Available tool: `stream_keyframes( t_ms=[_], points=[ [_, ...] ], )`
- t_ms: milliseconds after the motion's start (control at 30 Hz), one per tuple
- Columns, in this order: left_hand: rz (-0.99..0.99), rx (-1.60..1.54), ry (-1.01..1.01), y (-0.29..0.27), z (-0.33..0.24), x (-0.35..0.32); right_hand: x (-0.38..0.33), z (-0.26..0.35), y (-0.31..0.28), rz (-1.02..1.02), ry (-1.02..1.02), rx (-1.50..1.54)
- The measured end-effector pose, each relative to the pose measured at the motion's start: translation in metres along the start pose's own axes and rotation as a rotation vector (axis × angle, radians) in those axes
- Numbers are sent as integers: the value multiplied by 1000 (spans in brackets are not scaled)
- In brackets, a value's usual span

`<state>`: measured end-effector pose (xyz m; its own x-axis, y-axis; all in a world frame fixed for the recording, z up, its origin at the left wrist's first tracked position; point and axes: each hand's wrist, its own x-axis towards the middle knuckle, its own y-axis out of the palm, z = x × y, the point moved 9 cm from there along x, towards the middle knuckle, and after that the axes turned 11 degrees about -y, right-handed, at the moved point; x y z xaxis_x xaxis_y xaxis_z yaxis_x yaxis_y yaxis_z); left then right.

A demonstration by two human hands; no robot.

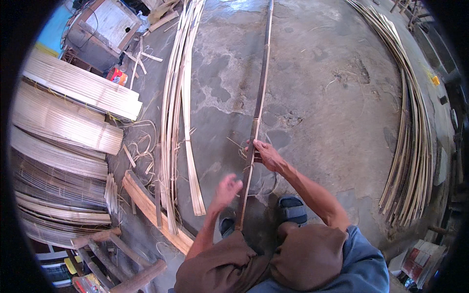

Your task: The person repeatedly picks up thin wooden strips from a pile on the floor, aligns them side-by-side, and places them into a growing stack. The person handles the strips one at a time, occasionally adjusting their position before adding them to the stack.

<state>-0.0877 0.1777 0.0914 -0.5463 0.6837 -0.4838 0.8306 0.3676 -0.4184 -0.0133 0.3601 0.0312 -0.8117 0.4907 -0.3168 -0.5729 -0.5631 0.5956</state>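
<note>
A long, narrow bamboo strip (261, 90), dark on one face with pale edges, runs from between my feet up past the top of the view. Joints show along its length. My right hand (265, 155) is closed around it a little below the middle of the view, fingers wrapped over its side. Thin loose fibres (238, 145) stick out beside that grip. My left hand (227, 191), slightly blurred, hovers just left of the strip's near part, apart from it, with fingers loosely spread and nothing visible in them.
Pale split strips (177, 97) lie lengthwise on the left, next to a wooden plank (156, 210). Stacked slatted bamboo sheets (63, 117) fill the far left, above a log stand (122, 259). A curved bundle of strips (410, 141) lies right. My sandalled foot (293, 211) is on concrete.
</note>
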Motion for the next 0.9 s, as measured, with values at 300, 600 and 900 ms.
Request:
stream_keyframes(
  t_ms=[300,600,900],
  points=[
    [-282,484,358,7,-139,109,-37,-47,46,51,0,61],
    [57,254,118,11,-115,124,-54,-44,46,110,98,48],
    [69,262,85,-4,-116,118,-55,-49,54,151,112,172]
  ],
)
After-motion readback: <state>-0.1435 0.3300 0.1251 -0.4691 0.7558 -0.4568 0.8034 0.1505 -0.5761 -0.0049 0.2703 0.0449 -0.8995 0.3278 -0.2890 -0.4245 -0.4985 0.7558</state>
